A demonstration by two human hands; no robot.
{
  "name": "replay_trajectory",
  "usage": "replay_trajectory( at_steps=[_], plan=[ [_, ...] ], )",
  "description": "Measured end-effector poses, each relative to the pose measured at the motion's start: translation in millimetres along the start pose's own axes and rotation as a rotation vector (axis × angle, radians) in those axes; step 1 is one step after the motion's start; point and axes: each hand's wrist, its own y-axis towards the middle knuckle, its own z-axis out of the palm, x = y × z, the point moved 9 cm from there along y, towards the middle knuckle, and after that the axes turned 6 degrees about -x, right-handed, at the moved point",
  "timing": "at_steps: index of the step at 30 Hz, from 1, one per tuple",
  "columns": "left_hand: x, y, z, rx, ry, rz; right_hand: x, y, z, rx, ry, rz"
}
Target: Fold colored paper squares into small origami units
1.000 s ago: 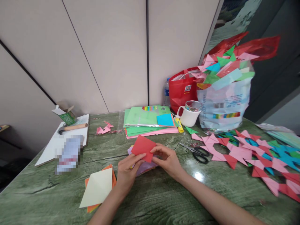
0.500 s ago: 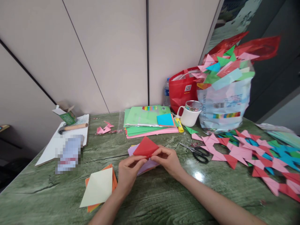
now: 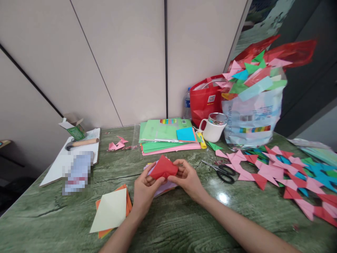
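**Red paper pinched between both hands above the bench**

A red paper square, partly folded so that a ridge stands up in its middle, is held just above the green marbled bench, near the middle of its width. The left hand pinches its near left edge between thumb and fingers; the right hand pinches its right corner the same way, fingers curled in.

Directly beneath the red paper lies a small stack of lilac and pale sheets. Towards the near left edge of the bench lies a cream sheet on orange ones. Just right of the right hand lie black-handled scissors.

Behind the hands, towards the far edge, is a pile of green and pink paper with a blue square on top. Right of it stand a white mug, a red bag and a clear plastic bag stuffed with folded coloured pieces. Folded pink, red and blue shapes spread along the right side of the bench. At the far left corner a white board carries a wooden-handled tool and a small green box.
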Motion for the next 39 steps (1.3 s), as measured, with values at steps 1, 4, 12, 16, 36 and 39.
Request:
replay_trajectory(
  at_steps=[1, 4, 12, 16, 36, 39],
  plan=[
    [2, 1, -1.2, -0.009, 0.003, -0.005, 0, 0, 1, 0.009, 0.004, 0.002],
    [5, 3, -3.3, -0.023, 0.010, -0.016, -3, 0, 1, 0.017, 0.019, 0.018],
    [10, 4, -2.9, -0.007, 0.022, -0.026, -6, 2, -2, -0.015, -0.016, 0.014],
    [12, 5, -3.0, -0.001, 0.040, -0.042, -8, 2, -3, -0.013, -0.007, 0.012],
    [14, 1, -3.3, -0.031, 0.041, -0.067, -12, 2, -4, -0.017, -0.033, 0.025],
    [15, 1, -4.2, -0.036, 0.048, -0.072, -12, 1, -3, -0.017, -0.034, 0.022]
  ],
)
